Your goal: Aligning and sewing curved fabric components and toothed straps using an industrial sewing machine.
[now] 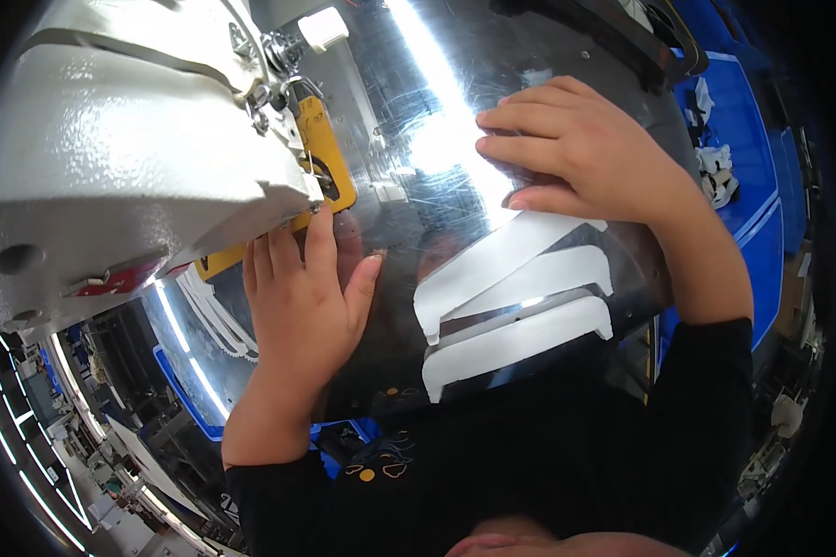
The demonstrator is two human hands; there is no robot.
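The left hand [305,297] lies flat on a glossy sheet [409,111] that mirrors the overhead lights, right at the foot of a big white sewing machine head [130,139] filling the far left. Its fingers [320,243] are straight and held close together, tips pointing far, touching the yellow guard [325,148] around the needle area; the thumb [362,283] stands off to the right. It grips nothing, only pressing down on the sheet.

The right hand [576,153] rests on the same sheet to the far right, well apart from the left one. Its fingers [520,121] are bent loosely and stacked one above the other, tips pointing left, pressed onto the surface near the bright glare (whether a thin edge is pinched beneath them cannot be told). Just near of this hand lie white curved strips [520,311], three bands fanned side by side under the clear sheet, between the two forearms.

Both black sleeves [715,390] enter from the near edge. A blue table [743,176] with small white pieces [717,172] shows at the right, and a workshop floor with more benches bends away at the near left.
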